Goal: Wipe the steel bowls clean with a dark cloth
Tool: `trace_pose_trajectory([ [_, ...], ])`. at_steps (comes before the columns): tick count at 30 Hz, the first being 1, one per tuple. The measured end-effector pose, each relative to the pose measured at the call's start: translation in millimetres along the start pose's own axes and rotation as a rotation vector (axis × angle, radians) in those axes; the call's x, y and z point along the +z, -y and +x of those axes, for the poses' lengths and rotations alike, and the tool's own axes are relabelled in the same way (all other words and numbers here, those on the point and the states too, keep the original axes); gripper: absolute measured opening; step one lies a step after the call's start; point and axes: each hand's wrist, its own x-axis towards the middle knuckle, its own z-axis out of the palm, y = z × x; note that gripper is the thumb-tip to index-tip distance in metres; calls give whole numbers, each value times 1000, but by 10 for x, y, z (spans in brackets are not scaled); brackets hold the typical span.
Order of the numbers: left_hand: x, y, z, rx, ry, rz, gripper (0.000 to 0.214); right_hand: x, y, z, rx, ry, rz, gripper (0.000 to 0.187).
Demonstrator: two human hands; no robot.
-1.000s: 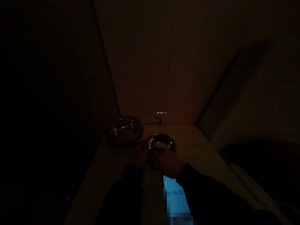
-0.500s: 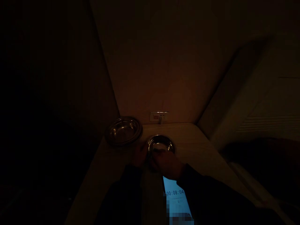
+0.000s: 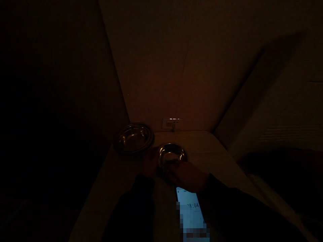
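Just drew the right hand slightly toward the right edge of the tabletop, compared with half a second ago. Left the small metal bowl in much the same spot, near the far edge, so probably still working at it. Hold the left hand along the bowl's left side and reach the right inward over the near rim. Can't tell, in such darkness, the opening of either hand or any hold on the bowl.
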Motion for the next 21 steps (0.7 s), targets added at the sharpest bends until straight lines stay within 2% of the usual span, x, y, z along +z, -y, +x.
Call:
trace_pose_trajectory([
  [3, 26, 4, -12, -18, -4, -23, 25, -21, -90, -94, -61, 14, 4, 33],
  [5, 36, 1, -13, -27, 1, -30, 25, -16, -56, -65, -48, 2, 0, 34],
  [12, -36, -101, -17, -59, 8, 35, 24, 47, 329, 236, 156, -112, -41, 41],
  [21, -86, -85, 10, -59, 42, 25, 22, 12, 273, 244, 179, -155, -44, 42],
])
